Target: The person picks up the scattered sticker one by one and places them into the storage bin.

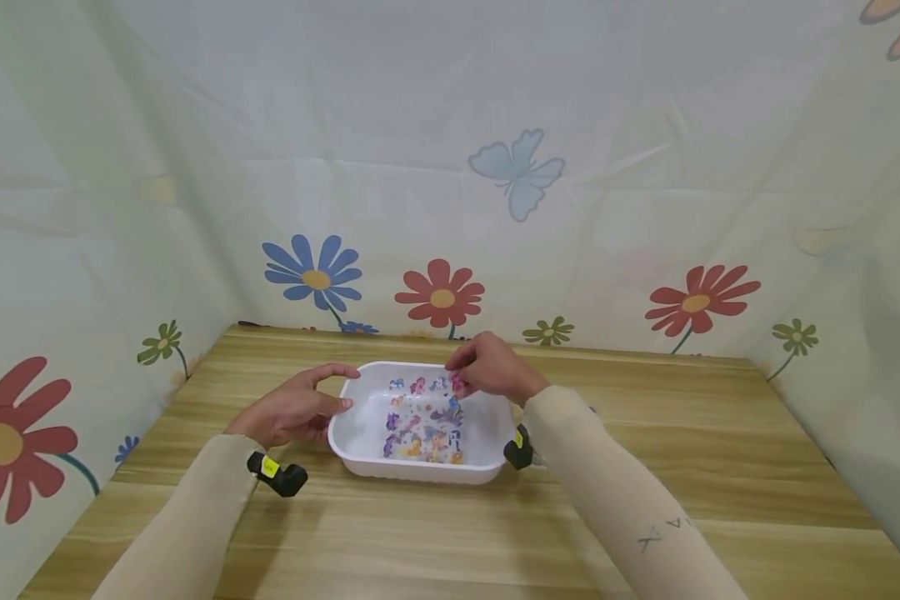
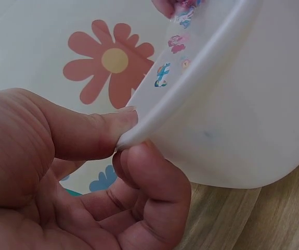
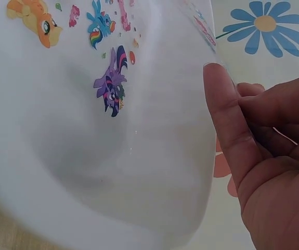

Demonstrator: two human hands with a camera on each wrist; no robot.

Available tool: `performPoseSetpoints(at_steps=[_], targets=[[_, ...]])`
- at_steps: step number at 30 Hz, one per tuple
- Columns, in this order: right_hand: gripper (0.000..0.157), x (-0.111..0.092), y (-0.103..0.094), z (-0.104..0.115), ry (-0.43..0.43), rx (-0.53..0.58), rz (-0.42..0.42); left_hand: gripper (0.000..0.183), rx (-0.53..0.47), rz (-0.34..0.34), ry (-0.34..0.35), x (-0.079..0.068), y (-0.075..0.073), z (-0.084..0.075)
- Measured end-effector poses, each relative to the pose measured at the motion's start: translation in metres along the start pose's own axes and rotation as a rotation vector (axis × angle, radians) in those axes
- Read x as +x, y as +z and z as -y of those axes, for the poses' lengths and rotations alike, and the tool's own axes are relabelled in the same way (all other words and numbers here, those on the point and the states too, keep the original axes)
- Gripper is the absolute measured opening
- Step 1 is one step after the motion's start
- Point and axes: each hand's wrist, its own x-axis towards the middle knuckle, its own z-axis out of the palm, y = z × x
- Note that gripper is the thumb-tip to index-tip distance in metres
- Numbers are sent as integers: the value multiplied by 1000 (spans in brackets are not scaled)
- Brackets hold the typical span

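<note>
A white plastic basin [image 1: 487, 442] stands on the table, with a clear sticker sheet [image 1: 420, 425] of colourful cartoon ponies lying across its floor and up its far wall. On the basin's left end, my left hand [image 1: 296, 408] pinches the rim; the left wrist view shows the thumb [image 2: 100, 133] above the edge and the fingers curled beneath. My right hand [image 1: 495, 367] reaches over the far side and pinches at the sheet's upper right corner, beside a pink pony. Its thumb [image 3: 230, 114] lies along the wall edge; the fingertips are partly hidden.
The wood-grain table [image 1: 682, 450] extends around the basin on all sides. A pale curtain [image 1: 607, 208] printed with flowers and a butterfly hangs behind and at both sides. Dark wrist cameras [image 1: 277, 475] sit on both sleeves.
</note>
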Motion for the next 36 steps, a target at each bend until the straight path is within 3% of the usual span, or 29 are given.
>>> performPoseSetpoints(at_steps=[16, 25, 36], targets=[[25, 1, 7, 1, -18, -31, 0, 63, -4, -7, -12, 2, 0, -2], [23, 1, 7, 6, 4, -77, 5, 62, 16, -25, -27, 0, 1, -3], [20, 2, 10, 9, 41, -95, 17, 62, -6, 1, -11, -1, 0, -2]])
